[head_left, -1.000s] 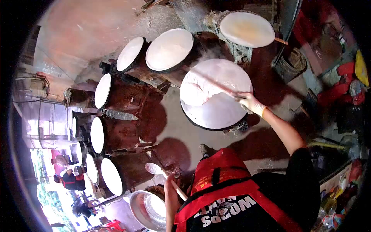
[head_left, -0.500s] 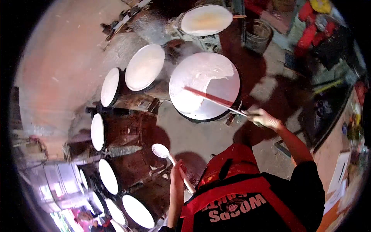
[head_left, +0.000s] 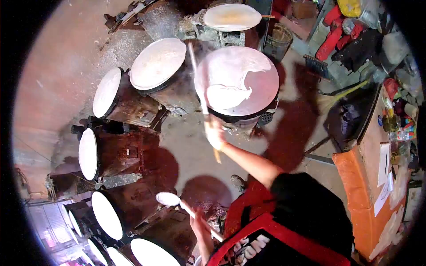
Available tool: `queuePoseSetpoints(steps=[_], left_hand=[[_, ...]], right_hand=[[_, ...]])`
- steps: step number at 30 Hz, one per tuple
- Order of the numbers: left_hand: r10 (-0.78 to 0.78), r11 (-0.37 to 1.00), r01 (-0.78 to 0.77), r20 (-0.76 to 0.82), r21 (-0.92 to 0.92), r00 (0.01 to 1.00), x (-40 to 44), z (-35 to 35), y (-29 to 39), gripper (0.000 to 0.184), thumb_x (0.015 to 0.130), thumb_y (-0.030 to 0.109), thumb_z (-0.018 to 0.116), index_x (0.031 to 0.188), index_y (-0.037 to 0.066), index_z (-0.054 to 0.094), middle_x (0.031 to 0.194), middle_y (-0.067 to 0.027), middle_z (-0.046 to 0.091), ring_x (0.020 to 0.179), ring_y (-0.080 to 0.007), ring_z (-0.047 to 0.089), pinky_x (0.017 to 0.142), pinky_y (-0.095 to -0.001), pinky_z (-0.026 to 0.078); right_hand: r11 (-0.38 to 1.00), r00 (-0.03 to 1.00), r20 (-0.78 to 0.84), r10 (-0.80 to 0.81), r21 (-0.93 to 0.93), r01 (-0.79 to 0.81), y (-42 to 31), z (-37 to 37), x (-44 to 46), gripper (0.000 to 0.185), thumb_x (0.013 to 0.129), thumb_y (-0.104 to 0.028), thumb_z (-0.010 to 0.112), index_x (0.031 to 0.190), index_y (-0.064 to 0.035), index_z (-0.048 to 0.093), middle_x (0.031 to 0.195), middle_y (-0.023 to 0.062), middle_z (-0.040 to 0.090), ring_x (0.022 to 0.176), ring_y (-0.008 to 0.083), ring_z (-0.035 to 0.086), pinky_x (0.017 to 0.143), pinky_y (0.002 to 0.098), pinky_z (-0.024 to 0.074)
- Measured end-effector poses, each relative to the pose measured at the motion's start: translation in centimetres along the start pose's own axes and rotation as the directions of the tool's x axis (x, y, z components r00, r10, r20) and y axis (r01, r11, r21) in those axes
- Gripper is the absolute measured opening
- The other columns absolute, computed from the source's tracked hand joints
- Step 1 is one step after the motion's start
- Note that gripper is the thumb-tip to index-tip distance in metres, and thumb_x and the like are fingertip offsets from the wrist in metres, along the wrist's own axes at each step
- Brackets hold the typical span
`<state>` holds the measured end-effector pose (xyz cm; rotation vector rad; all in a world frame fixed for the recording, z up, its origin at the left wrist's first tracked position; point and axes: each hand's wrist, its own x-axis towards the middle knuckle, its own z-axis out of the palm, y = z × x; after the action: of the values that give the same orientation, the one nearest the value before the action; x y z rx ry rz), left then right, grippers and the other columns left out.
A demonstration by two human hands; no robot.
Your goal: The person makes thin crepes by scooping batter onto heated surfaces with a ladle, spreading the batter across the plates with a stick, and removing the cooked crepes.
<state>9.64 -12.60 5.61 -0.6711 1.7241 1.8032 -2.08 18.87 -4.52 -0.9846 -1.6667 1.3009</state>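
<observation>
Right hand (head_left: 214, 133): closed around a long stick (head_left: 200, 84), held near its lower end, over the floor just below the big griddle (head_left: 264, 95). Stick runs up past the griddle's left rim; contact with the surface, cannot tell. Left hand (head_left: 201, 227): wrapped around the handle of a ladle (head_left: 167, 198), low and left, beside the red apron (head_left: 248, 206); ladle bowl points up-left, pale inside. Griddle round, on a dark base. White batter (head_left: 228, 95) covers its left and upper parts, edge ragged; right and lower right show pinkish-grey surface. Left of it, a curved row of round white-topped griddles, nearest one (head_left: 158, 64) on a drum-like stand. Above, a pan (head_left: 233, 17) with yellowish middle, on blocks. Bucket (head_left: 278, 42) to its right, below. Far right, an orange-sided counter (head_left: 355, 181).
</observation>
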Motion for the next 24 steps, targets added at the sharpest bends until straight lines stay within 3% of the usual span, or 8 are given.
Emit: queuePoseSetpoints(steps=[1, 3, 6, 8, 11, 18, 19, 24], left_hand=[[0.008, 1.000, -0.008, 0.001, 0.024, 1.000, -0.6, -0.9, -0.1, 0.026, 0.080, 0.005, 0.063, 0.103, 0.002, 0.051, 0.083, -0.0015, 0.051, 0.080, -0.0123, 0.052, 0.074, -0.0234, 0.042], [0.025, 1.000, -0.025, -0.007, 0.012, 1.000, -1.7, -2.1, -0.1, 0.024, 0.080, 0.000, 0.059, 0.102, 0.001, 0.051, 0.088, -0.0020, 0.051, 0.081, -0.0130, 0.052, 0.075, -0.0230, 0.043], [0.031, 0.998, -0.034, -0.065, -0.052, 0.997, -0.2, -5.7, -2.5, 0.024, 0.081, 0.002, 0.059, 0.104, 0.000, 0.051, 0.085, -0.0017, 0.052, 0.087, -0.0137, 0.054, 0.080, -0.0232, 0.044], [-0.011, 0.998, 0.009, -0.045, -0.056, 0.999, -0.3, -5.2, -1.5, 0.025, 0.081, 0.005, 0.060, 0.104, 0.002, 0.052, 0.084, -0.0006, 0.052, 0.084, -0.0125, 0.053, 0.076, -0.0224, 0.044], [-0.002, 0.999, 0.003, 0.022, -0.043, 1.000, 1.3, -5.2, -1.8, 0.020, 0.081, 0.017, 0.064, 0.097, 0.006, 0.057, 0.079, 0.0029, 0.051, 0.070, -0.0089, 0.046, 0.061, -0.0222, 0.036], [-0.051, 0.993, 0.033, 0.151, 0.118, 0.987, 2.2, -1.4, -0.2, 0.016, 0.078, 0.016, 0.064, 0.090, 0.007, 0.060, 0.073, 0.0041, 0.048, 0.067, -0.0072, 0.043, 0.059, -0.0221, 0.032], [-0.043, 0.992, 0.025, 0.149, 0.120, 0.988, 2.1, -0.6, 0.0, 0.015, 0.078, 0.016, 0.064, 0.090, 0.007, 0.060, 0.073, 0.0043, 0.047, 0.066, -0.0071, 0.043, 0.059, -0.0221, 0.032], [-0.080, 0.979, 0.048, 0.155, 0.200, 0.985, 0.6, 2.8, 0.4, 0.018, 0.081, 0.018, 0.062, 0.093, 0.006, 0.060, 0.073, 0.0044, 0.046, 0.067, -0.0071, 0.042, 0.058, -0.0229, 0.032]], right_hand=[[0.986, 0.985, 0.035, 0.167, -0.004, -0.167, -0.1, 3.3, 1.3, 0.026, 0.094, -0.025, 0.043, 0.102, -0.0026, 0.054, 0.070, 0.0186, 0.056, 0.061, 0.0300, 0.052, 0.060, 0.0424, 0.0423], [0.996, 0.994, -0.084, 0.071, 0.052, -0.067, 0.5, 7.8, 3.3, 0.026, 0.094, -0.026, 0.043, 0.101, -0.0035, 0.054, 0.077, 0.0245, 0.056, 0.069, 0.0406, 0.055, 0.061, 0.0450, 0.0421], [0.940, 0.938, -0.075, 0.338, 0.083, -0.332, -0.4, 7.2, 1.5, 0.026, 0.093, -0.026, 0.042, 0.104, -0.0057, 0.053, 0.082, 0.0246, 0.059, 0.077, 0.0441, 0.055, 0.061, 0.0460, 0.0418], [0.923, 0.938, -0.051, 0.344, 0.201, -0.328, 2.9, 6.4, -1.6, 0.027, 0.095, -0.034, 0.044, 0.114, -0.0157, 0.049, 0.053, 0.0001, 0.041, 0.037, 0.0114, 0.040, 0.032, 0.0295, 0.0321], [0.716, 0.779, 0.095, 0.620, 0.336, -0.612, -1.2, -1.2, -6.0, 0.034, 0.093, -0.041, 0.045, 0.121, -0.0203, 0.046, 0.052, -0.0038, 0.038, 0.037, 0.0086, 0.038, 0.032, 0.0252, 0.0301], [0.693, 0.749, 0.131, 0.649, 0.302, -0.654, -1.2, -14.5, -5.1, 0.041, 0.096, -0.032, 0.041, 0.136, -0.0240, 0.036, 0.053, -0.0041, 0.040, 0.037, 0.0072, 0.039, 0.030, 0.0230, 0.0317], [0.736, 0.781, 0.072, 0.621, 0.290, -0.612, -1.4, -15.2, -4.2, 0.024, 0.093, -0.038, 0.046, 0.112, -0.0227, 0.049, 0.058, -0.0051, 0.041, 0.038, 0.0081, 0.039, 0.031, 0.0237, 0.0298], [0.675, 0.847, 0.160, 0.507, 0.538, -0.505, -3.7, -11.4, -2.7, 0.031, 0.094, -0.036, 0.047, 0.120, -0.0178, 0.048, 0.055, -0.0050, 0.040, 0.037, 0.0076, 0.040, 0.031, 0.0245, 0.0331]])
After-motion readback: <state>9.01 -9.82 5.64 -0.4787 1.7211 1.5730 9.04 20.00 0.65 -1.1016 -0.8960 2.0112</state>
